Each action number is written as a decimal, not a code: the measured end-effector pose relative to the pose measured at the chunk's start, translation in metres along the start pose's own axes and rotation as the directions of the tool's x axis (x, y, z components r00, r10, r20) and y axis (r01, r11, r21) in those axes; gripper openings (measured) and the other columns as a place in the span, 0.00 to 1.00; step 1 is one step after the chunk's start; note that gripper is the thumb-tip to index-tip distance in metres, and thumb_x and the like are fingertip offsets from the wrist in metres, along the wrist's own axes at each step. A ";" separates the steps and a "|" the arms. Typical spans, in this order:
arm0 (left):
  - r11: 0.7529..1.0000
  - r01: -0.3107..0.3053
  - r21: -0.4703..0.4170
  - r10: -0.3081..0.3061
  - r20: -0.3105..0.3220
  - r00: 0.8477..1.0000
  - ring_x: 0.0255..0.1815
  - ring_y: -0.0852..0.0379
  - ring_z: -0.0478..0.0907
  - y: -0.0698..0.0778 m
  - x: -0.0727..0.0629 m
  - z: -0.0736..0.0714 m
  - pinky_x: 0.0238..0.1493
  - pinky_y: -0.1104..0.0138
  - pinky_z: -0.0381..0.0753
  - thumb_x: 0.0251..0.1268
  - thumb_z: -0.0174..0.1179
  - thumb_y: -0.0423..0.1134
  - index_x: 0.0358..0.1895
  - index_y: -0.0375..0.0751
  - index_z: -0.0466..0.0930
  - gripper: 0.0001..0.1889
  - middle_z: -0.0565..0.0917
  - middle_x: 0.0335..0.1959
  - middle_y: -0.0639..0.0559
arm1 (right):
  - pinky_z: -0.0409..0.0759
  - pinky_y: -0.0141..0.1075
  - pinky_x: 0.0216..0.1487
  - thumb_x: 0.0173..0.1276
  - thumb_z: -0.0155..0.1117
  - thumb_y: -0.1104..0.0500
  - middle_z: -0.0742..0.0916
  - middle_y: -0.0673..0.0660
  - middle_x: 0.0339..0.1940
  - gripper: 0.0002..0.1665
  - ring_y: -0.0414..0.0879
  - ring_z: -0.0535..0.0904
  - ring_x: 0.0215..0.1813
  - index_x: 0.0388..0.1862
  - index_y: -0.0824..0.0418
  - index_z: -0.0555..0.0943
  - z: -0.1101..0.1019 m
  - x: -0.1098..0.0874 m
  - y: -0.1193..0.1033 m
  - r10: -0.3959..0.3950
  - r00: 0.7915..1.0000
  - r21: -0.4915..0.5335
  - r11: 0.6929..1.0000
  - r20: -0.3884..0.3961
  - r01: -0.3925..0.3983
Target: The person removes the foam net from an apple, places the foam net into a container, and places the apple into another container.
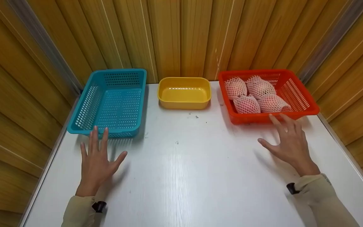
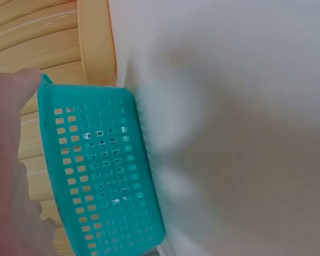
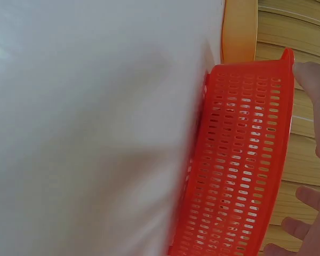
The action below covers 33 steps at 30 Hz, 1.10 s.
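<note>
My left hand (image 1: 96, 167) is spread with straight fingers, its fingertips at the near rim of a teal plastic basket (image 1: 120, 108) that has nothing in it. On the other side, my right hand (image 1: 290, 145) has its fingers apart and holds nothing. Its fingertips overlap the near rim of a red basket (image 1: 298, 94) in the head view. Inside that basket lie several round reddish fruits (image 1: 247, 104) in white foam nets. The wrist views show the side walls of the teal basket (image 2: 96, 170) and the red basket (image 3: 232, 160) beyond each hand.
Between the two baskets a small yellow bin (image 1: 184, 105) stands against the back wall. Wood-patterned panels (image 1: 197, 37) enclose the white table (image 1: 181, 170) at the back and both sides. Small dark marks dot the tabletop.
</note>
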<state>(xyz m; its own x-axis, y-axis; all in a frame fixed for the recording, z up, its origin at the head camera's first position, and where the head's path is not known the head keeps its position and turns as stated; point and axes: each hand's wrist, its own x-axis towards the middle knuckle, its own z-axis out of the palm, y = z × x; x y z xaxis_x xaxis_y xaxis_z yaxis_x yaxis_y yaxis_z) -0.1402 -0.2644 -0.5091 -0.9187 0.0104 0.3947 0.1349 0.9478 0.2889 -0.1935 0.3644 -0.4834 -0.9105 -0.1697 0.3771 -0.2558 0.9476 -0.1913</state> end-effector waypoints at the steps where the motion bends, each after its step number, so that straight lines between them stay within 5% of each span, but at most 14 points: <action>1: 1.000 -0.004 -0.002 0.004 -0.004 1.000 0.83 0.33 0.42 0.001 0.002 0.000 0.76 0.32 0.36 0.58 0.66 0.66 0.84 0.46 0.48 0.56 0.42 0.85 0.38 | 0.65 0.69 0.61 0.58 0.75 0.37 0.64 0.66 0.77 0.56 0.68 0.59 0.70 0.82 0.49 0.61 -0.001 0.003 0.000 -0.003 1.000 0.002 1.000 -0.001 0.003; 9: 0.999 -0.024 -0.032 0.023 -0.012 1.000 0.84 0.35 0.41 0.013 0.014 0.001 0.77 0.33 0.37 0.58 0.66 0.67 0.84 0.47 0.48 0.56 0.44 0.84 0.37 | 0.53 0.72 0.70 0.58 0.75 0.36 0.61 0.67 0.79 0.58 0.71 0.56 0.73 0.83 0.49 0.60 -0.012 0.024 0.004 0.013 0.999 0.037 0.999 0.031 -0.014; 23: 0.995 -0.059 -0.085 0.056 -0.039 0.998 0.83 0.34 0.42 0.034 0.032 0.010 0.76 0.33 0.44 0.60 0.66 0.67 0.84 0.50 0.50 0.54 0.45 0.85 0.39 | 0.52 0.76 0.70 0.61 0.72 0.34 0.60 0.67 0.80 0.60 0.72 0.53 0.76 0.85 0.41 0.51 -0.027 0.053 0.016 0.052 0.993 0.044 0.997 0.106 -0.057; 33: 0.990 -0.082 -0.115 0.081 -0.015 0.997 0.84 0.37 0.43 0.073 0.053 0.022 0.79 0.38 0.41 0.63 0.61 0.69 0.84 0.51 0.47 0.53 0.43 0.85 0.43 | 0.46 0.77 0.71 0.64 0.69 0.32 0.58 0.67 0.81 0.59 0.74 0.51 0.77 0.86 0.41 0.49 -0.033 0.075 0.023 0.031 0.990 0.070 0.997 0.137 -0.041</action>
<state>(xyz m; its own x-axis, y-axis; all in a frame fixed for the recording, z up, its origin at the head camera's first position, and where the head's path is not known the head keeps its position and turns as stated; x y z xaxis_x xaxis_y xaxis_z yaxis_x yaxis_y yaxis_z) -0.1870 -0.1872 -0.4865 -0.8991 0.0820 0.4301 0.2514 0.9009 0.3539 -0.2569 0.3825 -0.4293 -0.9540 -0.1757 0.2428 -0.2403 0.9325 -0.2697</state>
